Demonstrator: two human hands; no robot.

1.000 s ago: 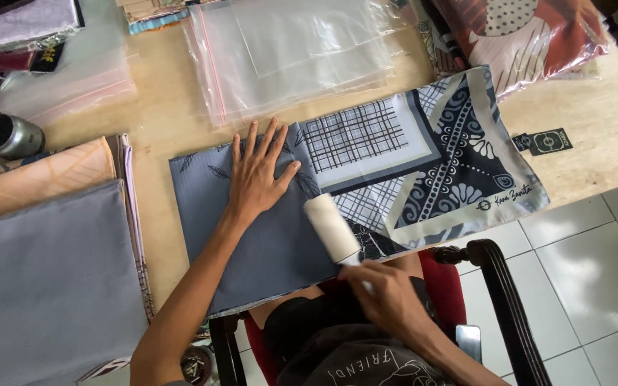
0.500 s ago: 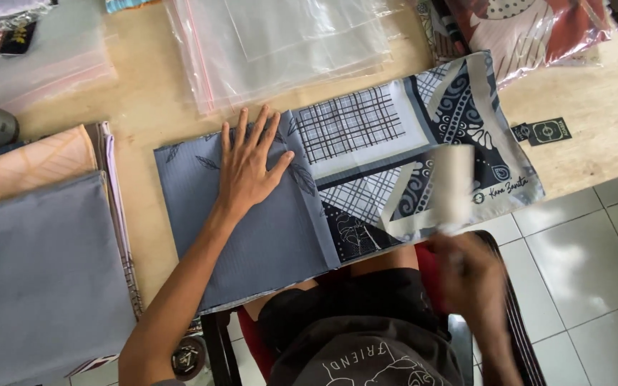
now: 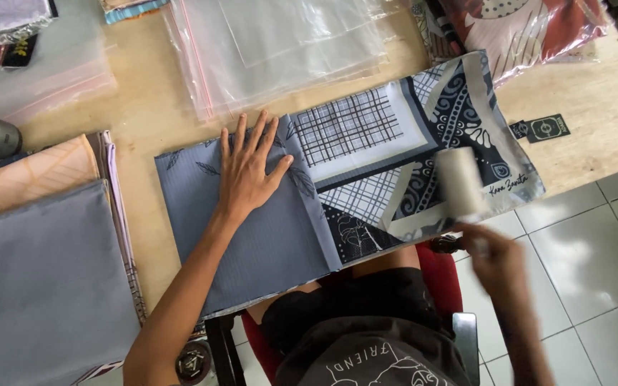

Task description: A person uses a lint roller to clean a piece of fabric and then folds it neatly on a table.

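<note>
So the left hand (image 3: 248,171) is lying flat, fingers spread, pinning down a grey folded cloth (image 3: 252,229) at the near edge of the wooden table (image 3: 595,107), while the right hand (image 3: 498,261) is gripping a white lint roller (image 3: 460,182) by its handle, hovering it over the patterned scarf (image 3: 423,143) just right of the grey piece. It's blurry, so looks like mid-swing to me: the cleaning pass. Next bit probably needs the roller landing flat on the fabric. Clear plastic bags (image 3: 287,43) are piling up on the far side, more folded cloths (image 3: 37,271) are sitting left, and pale floor tiles (image 3: 595,271) are showing to the right.
</note>
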